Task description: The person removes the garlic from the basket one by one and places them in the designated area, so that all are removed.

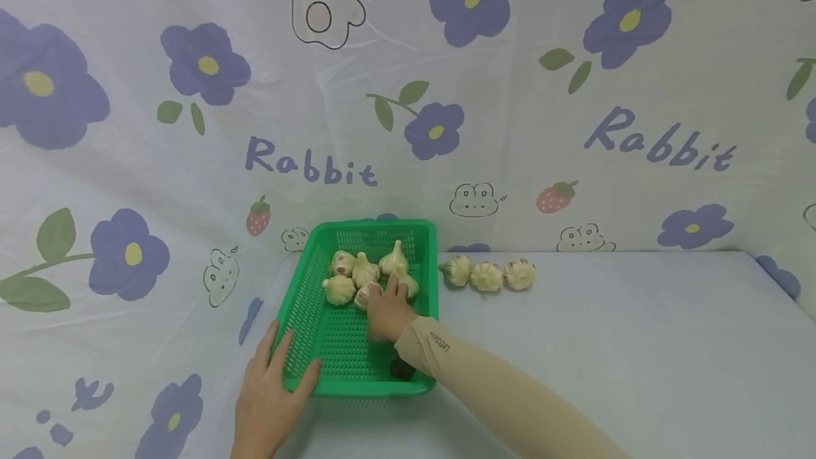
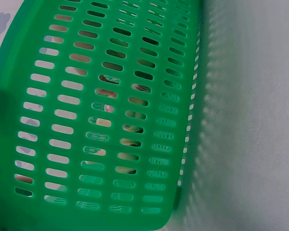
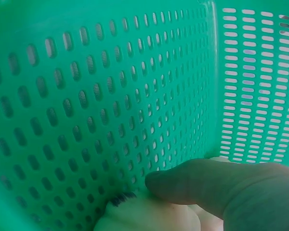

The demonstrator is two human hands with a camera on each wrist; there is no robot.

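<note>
Long beige sleeve with small dark lettering near its cuff

In the head view, the right hand partly hides a garlic bulb; the bottom edge crops the sleeve.

Entry to the green basket is through its uncovered top; its walls block lateral passage. Garlic bulbs obstruct its far half; the right forearm crosses its right side.

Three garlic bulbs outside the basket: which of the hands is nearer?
Right. The right hand is inside the green plastic basket, left of the three garlic bulbs; the left hand is farther, at the basket's near left corner.
</note>
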